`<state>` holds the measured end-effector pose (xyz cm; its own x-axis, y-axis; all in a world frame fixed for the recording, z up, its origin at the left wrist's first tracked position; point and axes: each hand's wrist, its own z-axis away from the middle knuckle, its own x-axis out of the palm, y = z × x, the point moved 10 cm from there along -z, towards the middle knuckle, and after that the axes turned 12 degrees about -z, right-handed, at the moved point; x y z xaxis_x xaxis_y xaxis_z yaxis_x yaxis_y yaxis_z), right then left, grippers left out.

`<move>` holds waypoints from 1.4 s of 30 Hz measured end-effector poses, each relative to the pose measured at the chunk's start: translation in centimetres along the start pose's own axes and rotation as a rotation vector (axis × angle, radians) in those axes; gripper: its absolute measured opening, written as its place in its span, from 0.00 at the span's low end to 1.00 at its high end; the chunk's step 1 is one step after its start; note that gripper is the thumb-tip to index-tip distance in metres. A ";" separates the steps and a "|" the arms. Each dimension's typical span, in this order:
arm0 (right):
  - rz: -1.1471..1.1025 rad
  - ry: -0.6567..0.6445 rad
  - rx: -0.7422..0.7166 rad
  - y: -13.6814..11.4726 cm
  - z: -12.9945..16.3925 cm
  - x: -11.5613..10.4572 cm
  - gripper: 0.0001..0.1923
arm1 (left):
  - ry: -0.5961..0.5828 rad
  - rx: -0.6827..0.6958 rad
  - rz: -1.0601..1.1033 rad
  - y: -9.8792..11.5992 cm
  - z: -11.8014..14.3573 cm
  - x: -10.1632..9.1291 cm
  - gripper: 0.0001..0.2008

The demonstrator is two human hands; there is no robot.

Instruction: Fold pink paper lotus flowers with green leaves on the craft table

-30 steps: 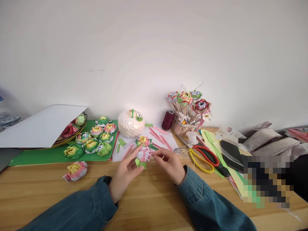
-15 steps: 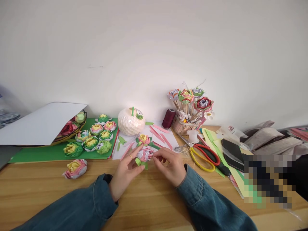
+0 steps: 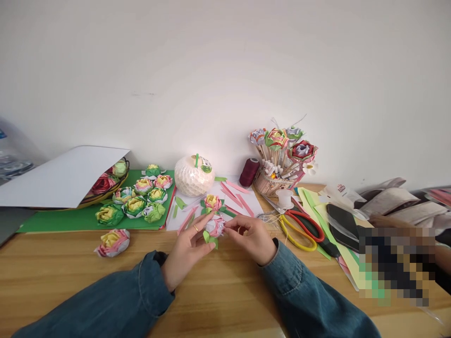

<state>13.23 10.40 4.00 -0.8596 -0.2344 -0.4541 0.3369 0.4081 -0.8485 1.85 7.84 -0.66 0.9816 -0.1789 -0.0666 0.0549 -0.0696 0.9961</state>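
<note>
Between both hands is a pink and white paper flower (image 3: 214,226) with light green paper leaves (image 3: 206,237) on its lower left side. My left hand (image 3: 188,244), a ring on one finger, grips the flower from the left. From the right, the thumb and fingertips of my right hand (image 3: 254,238) pinch its edge; the exact bit they hold is too small to make out. Just behind it sits a pink and yellow paper flower (image 3: 213,202) with green leaves. A loose pink and yellow flower (image 3: 113,242) lies on the wooden table (image 3: 218,291) to the left.
Several paper flowers (image 3: 135,206) rest on green paper (image 3: 70,224). A foam-wrapped fruit (image 3: 193,177), dark red thread spool (image 3: 249,172) and flower basket (image 3: 270,182) stand by the wall. Scissors (image 3: 299,231), a white spool (image 3: 284,199), a phone (image 3: 342,226) and pink paper strips (image 3: 232,195) lie around.
The view has shifted slightly. Both hands keep their hold on the paper flower, which has turned a little. At the right edge, part of another person's arm has come into view.
</note>
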 end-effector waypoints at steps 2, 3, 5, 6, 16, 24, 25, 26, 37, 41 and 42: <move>0.089 0.027 -0.045 -0.4 0.1 -0.1 0.06 | -0.001 0.011 -0.033 0.1 0.0 0.0 0.27; 0.129 0.038 -0.068 -0.7 0.2 -0.1 0.06 | 0.000 0.017 -0.046 0.1 0.0 0.0 0.27; 0.180 0.045 -0.099 -1.0 0.3 0.0 0.06 | -0.003 0.024 -0.051 0.1 -0.1 0.0 0.26; 0.191 0.042 -0.104 -1.0 0.3 0.1 0.07 | -0.006 0.021 -0.044 0.1 -0.1 0.0 0.27; 0.242 0.051 -0.070 -0.5 0.4 0.2 0.07 | -0.009 -0.057 -0.042 -0.2 0.0 0.1 0.28; -0.240 -0.031 0.149 2.1 0.1 0.6 0.07 | 0.041 0.027 -0.218 0.2 0.1 -0.5 0.26; -0.351 -0.055 0.199 2.6 0.1 0.9 0.09 | 0.040 0.025 -0.209 0.1 0.1 -0.5 0.26; -0.440 -0.075 0.243 3.0 0.1 1.1 0.11 | 0.036 0.018 -0.192 0.0 0.1 -0.5 0.26; -0.514 -0.054 0.332 3.8 0.3 0.8 0.12 | 0.045 0.002 -0.233 0.2 0.2 -0.5 0.25; -0.324 0.005 0.278 3.8 0.2 0.3 0.07 | 0.023 0.003 -0.243 0.0 0.2 -0.3 0.24; -0.265 0.023 0.257 3.7 0.2 0.2 0.06 | 0.019 0.008 -0.237 0.0 0.1 -0.2 0.25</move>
<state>14.41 11.67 0.70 -0.9373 -0.2812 -0.2059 0.1847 0.1002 -0.9777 1.59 7.74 -0.67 0.9447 -0.1378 -0.2975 0.2830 -0.1152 0.9522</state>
